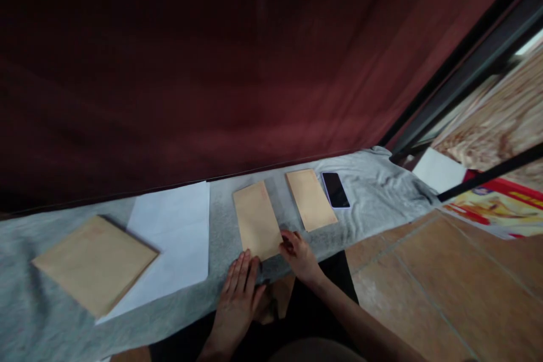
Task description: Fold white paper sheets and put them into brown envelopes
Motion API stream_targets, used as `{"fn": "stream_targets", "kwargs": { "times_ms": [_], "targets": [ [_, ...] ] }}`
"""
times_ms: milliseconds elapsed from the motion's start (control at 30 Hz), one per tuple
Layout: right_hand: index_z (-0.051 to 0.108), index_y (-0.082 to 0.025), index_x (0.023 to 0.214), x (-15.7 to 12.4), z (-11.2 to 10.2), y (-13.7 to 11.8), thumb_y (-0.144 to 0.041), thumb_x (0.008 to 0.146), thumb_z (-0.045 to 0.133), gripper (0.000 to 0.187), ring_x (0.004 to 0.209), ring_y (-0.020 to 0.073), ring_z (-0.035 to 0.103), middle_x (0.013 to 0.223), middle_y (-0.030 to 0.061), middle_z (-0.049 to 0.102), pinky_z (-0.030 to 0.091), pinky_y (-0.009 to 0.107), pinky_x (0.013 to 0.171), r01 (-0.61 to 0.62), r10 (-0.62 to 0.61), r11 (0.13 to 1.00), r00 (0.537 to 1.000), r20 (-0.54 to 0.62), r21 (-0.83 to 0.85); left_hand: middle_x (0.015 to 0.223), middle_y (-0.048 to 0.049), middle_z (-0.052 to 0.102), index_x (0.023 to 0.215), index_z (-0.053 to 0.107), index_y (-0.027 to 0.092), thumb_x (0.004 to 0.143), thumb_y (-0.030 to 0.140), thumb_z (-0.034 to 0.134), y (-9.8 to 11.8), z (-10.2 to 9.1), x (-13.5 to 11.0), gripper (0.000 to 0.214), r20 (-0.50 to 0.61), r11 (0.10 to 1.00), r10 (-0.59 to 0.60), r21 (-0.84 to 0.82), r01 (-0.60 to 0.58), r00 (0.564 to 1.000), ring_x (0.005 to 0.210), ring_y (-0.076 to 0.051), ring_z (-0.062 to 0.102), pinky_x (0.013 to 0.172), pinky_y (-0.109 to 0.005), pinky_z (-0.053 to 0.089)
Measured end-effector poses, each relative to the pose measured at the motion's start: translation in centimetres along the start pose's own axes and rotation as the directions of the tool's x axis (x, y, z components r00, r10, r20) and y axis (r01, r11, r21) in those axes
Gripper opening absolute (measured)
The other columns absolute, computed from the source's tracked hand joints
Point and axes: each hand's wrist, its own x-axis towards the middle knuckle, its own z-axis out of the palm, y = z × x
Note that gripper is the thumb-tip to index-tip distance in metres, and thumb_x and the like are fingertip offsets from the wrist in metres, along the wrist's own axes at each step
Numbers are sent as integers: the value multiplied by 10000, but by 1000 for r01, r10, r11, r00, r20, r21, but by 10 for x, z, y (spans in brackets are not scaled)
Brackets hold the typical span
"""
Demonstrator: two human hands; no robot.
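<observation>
The scene is dim, darkest at the upper left, where the red panel (237, 96) sinks almost to black. More brightness shows at right — a pale strip (530, 43) glows by the edge, and the tiled floor (424, 271) carries a soft sheen. White paper (178, 237) reads lightest on the desk. Print on the middle envelope (257, 218) blurs — and wide-angle distortion stretches the outer edges.
</observation>
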Motion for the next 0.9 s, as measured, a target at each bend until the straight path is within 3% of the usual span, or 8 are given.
{"fn": "stream_targets", "kwargs": {
  "times_ms": [67,167,267,367,467,633,733,900],
  "targets": [
    [617,-259,1189,-4,8,0,-337,876,573,326,719,177,671,926,18,669,607,319,650,-100,95,979,995,41,177,1569,-186,442,1589,258,133,974,383,521,0,1,0,714,-13,1000,-1,-9,1,1000,1441,-316,439,1168,-459,392],
    [585,-256,1126,-5,21,-1,-433,836,623,343,646,184,657,769,-25,630,602,318,564,-241,239,875,969,60,420,1598,-170,402,1595,243,149,984,352,488,-1,-1,2,690,-7,999,-6,-41,6,1000,1453,-301,424,1191,-454,360],
    [603,-238,1061,5,20,-4,-516,761,700,420,593,170,634,728,-35,611,589,308,526,-257,287,797,957,32,547,1630,-149,350,1599,236,163,985,294,454,-4,-2,4,664,2,998,-21,-52,21,1000,1464,-274,409,1202,-429,344],
    [640,-221,1083,22,-7,-8,-578,731,730,510,586,154,623,729,-34,607,590,307,538,-174,261,791,963,-67,587,1641,-153,322,1605,207,144,975,283,456,-7,3,4,692,-56,999,1,-42,-3,998,1493,-259,360,1231,-413,290],
    [653,-212,1114,37,-49,-6,-587,711,761,560,571,148,616,719,-41,599,604,331,571,-94,256,807,945,-203,583,1639,-147,326,1607,200,145,957,293,475,-9,11,4,721,-103,998,49,-25,-52,993,1531,-263,274,1264,-434,203],
    [667,-203,1066,49,-105,20,-581,636,796,587,600,165,648,753,-28,616,622,348,594,-39,291,847,869,-401,530,1627,-164,342,1602,207,117,941,321,491,-7,15,6,748,-121,997,72,0,-73,990,1554,-271,198,1277,-452,145],
    [681,-193,1028,47,-117,40,-587,609,792,585,587,166,641,759,-14,640,625,358,580,-81,316,874,843,-435,479,1625,-158,347,1602,212,120,939,331,496,-5,14,7,751,-125,998,65,12,-64,990,1555,-264,193,1278,-448,141],
    [690,-198,1013,39,-114,54,-563,649,767,520,580,167,624,786,6,665,620,349,552,-85,316,891,821,-476,446,1639,-123,323,1605,208,142,943,323,485,-5,13,7,740,-130,998,66,16,-64,989,1554,-247,197,1280,-433,141]
  ]
}}
